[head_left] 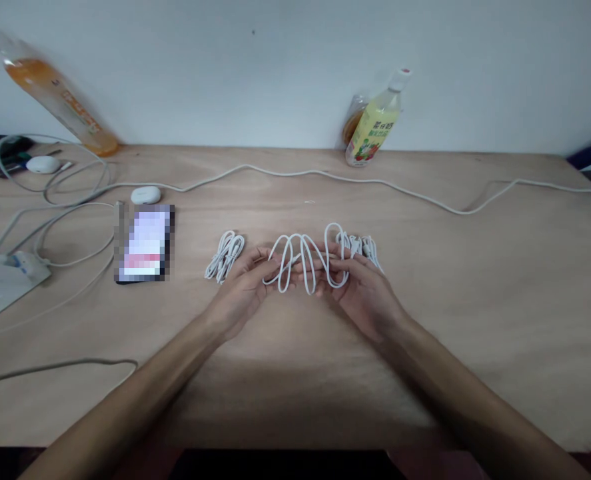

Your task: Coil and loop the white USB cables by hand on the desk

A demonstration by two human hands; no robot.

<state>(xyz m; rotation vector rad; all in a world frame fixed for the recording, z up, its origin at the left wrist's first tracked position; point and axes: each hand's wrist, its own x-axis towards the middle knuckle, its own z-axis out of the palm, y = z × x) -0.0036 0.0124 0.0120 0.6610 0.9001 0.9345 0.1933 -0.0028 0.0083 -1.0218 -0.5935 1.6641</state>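
1. White cable (pixel 314 273): looped, between both hands, over the table (pixel 450 280), midway between its front and rear edges.
2. Left hand (pixel 245 287): thumb and fingers pinch the left loops; fingertips partly hidden.
3. Right hand (pixel 368 287): pinches the right loops and partly covers bundled cables (pixel 370 250); their count is unclear.
4. Phone (pixel 148 240): nearer the rear edge; screen pixelated, unreadable.
5. White box (pixel 2 287): cut off at left.
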